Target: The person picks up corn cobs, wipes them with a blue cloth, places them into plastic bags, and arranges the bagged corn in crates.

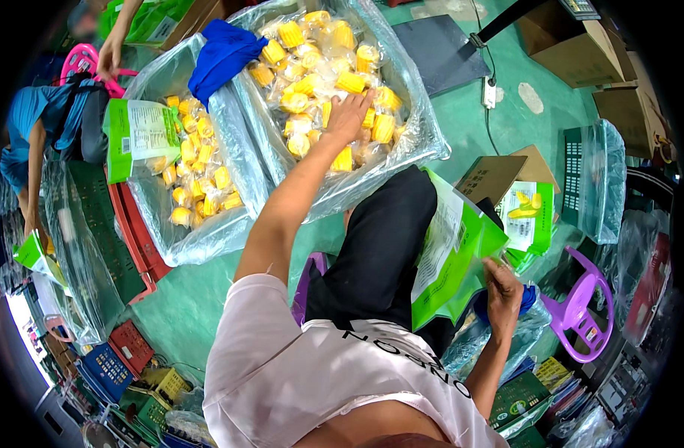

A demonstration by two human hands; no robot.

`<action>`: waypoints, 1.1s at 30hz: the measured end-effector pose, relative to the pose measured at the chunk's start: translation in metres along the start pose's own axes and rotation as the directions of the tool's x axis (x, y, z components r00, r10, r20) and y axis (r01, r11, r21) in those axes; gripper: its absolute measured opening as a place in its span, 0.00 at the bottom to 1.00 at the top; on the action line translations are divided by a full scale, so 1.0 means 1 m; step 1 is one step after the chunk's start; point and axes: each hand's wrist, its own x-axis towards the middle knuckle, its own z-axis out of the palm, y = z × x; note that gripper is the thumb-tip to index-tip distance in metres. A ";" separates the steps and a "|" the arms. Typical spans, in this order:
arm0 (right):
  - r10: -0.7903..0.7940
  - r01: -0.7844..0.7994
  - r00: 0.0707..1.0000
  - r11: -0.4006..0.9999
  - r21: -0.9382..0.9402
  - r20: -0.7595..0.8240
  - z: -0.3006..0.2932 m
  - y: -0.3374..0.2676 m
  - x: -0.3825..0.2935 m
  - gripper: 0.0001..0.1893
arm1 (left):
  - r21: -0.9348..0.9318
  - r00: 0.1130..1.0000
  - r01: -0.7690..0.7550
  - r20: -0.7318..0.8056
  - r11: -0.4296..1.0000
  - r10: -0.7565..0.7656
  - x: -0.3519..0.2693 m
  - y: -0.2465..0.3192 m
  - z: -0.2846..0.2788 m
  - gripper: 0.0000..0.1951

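Observation:
My left hand (348, 116) lies on vacuum-wrapped yellow corn cob pieces (350, 82) in the larger lined crate (420, 84), its fingers apart; no piece is plainly in its grip. My right hand (503, 283) pinches the edge of a green and white printed plastic bag (451, 252), which hangs beside my right leg. Whether anything is in the bag cannot be seen. Next to that hand, a stack of similar green bags (526, 210) with a corn picture stands by an open cardboard box (493, 173).
A second lined crate (179, 255) of corn adjoins at left, with a blue cloth (224, 53) and a printed bag (146, 134) on it. A co-worker (56, 123) bends at far left; another person's hand (109, 59) is above. A purple plastic chair (579, 308) is at right.

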 end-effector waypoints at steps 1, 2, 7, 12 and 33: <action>-0.001 0.002 1.000 1.000 -0.017 0.015 0.001 0.004 -0.002 0.16 | 0.035 0.998 -0.061 0.021 0.998 0.060 0.003 -0.007 -0.005 0.50; -0.003 0.004 0.999 0.999 -0.034 0.032 0.001 0.008 -0.002 0.16 | 0.067 0.992 -0.122 0.044 0.990 0.119 0.003 -0.013 -0.008 0.51; -0.044 0.045 0.998 0.998 -0.041 0.036 0.004 0.010 0.003 0.17 | -0.015 0.984 -0.153 -0.096 0.988 0.150 -0.002 -0.032 -0.001 0.56; -0.051 0.053 0.996 0.998 -0.023 0.074 0.011 0.008 -0.001 0.17 | 0.091 0.979 -0.035 0.205 0.995 0.015 0.022 0.008 -0.022 0.60; -0.126 0.126 0.992 0.992 0.005 0.026 0.007 0.008 -0.009 0.22 | -0.050 0.990 0.094 0.107 0.994 -0.088 0.035 0.004 -0.003 0.45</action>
